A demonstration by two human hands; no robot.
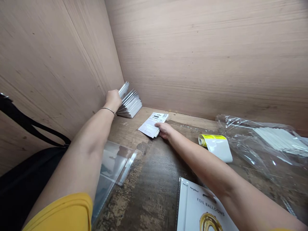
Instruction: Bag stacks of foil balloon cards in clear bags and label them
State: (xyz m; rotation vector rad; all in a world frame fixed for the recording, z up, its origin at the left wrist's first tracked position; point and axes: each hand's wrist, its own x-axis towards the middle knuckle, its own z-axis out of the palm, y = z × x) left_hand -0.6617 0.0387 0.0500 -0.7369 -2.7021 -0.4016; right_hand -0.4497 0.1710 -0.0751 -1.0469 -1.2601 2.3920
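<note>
Near the back left corner, my left hand [114, 99] is closed on some white cards [124, 89] at the top of a fanned stack of cards [132, 105]. Its fingertips are hidden behind the cards. My right hand [163, 129] grips a small bundle of printed white cards [152, 124] by its right edge, thumb on top, just above the table. Black print and a hang slot show on the bundle's upper card. Closer to me, foil balloon packets [192, 205] lie partly under my right forearm.
Wooden panels [192, 57] rise at the left and back of the worn table [144, 179]. A label roll [214, 146] and a clear bag of white sticks [279, 138] lie to the right. Clear plastic sleeves [115, 160] lie beside my left forearm, a black bag [21, 179] at far left.
</note>
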